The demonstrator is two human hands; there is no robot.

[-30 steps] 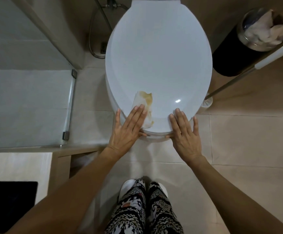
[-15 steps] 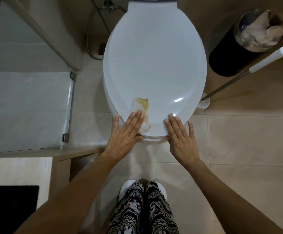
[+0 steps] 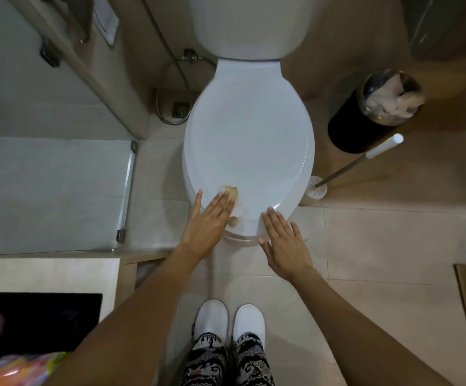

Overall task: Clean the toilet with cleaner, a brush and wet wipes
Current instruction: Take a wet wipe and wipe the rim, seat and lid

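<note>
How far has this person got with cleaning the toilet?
Looks late on. Done: the lid is shut and the toilet brush stands in its holder. In hand: the left hand presses a brown-stained wet wipe on the lid's front edge; the right hand rests flat beside it. Left: probably binning the wipe in the waste bin.

Pale beige floor tiles (image 3: 387, 246) fill the lower right of the frame, crossed by thin grout lines. At left, a glass shower screen (image 3: 127, 190) with metal clips stands on a low kerb, the grey shower floor (image 3: 45, 196) beyond it. A floor drain (image 3: 181, 109) sits in the upper middle, ringed by a looped metal hose (image 3: 168, 87). A black bin (image 3: 365, 118) with a shiny rim stands at upper right. A black mat (image 3: 37, 319) lies at lower left. Light is dim and warm.
</note>
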